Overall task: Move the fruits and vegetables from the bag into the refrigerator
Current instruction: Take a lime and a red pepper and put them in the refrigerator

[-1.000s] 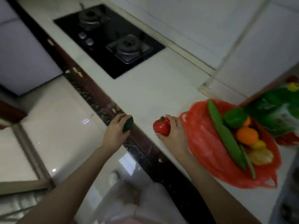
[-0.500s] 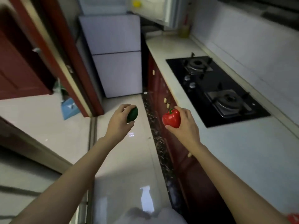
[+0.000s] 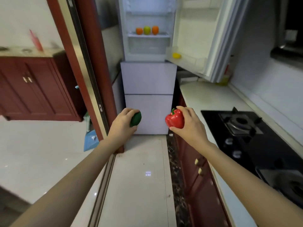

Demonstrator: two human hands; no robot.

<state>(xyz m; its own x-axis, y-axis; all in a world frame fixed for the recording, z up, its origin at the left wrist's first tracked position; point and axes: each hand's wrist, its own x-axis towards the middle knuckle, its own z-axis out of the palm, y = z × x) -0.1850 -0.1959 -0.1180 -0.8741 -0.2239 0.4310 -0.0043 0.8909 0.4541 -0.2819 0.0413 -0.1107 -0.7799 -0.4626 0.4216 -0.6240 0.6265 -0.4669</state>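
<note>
Left hand (image 3: 122, 124) clasps a dark green rounded vegetable (image 3: 135, 119); right hand (image 3: 188, 123) grips a glossy red bell pepper (image 3: 174, 119). Both held over pale floor, short of the white refrigerator (image 3: 148, 79). Its upper door (image 3: 201, 35) swings open over the white countertop (image 3: 211, 97). Shelf holds two orange fruits (image 3: 139, 31) flanking a green one (image 3: 147, 30); yellow fruit (image 3: 176, 55) in door bin. Black gas hob (image 3: 255, 136) right. No legible writing.

Glossy red pepper (image 3: 174, 120); polished floor tiles (image 3: 139, 177).
</note>
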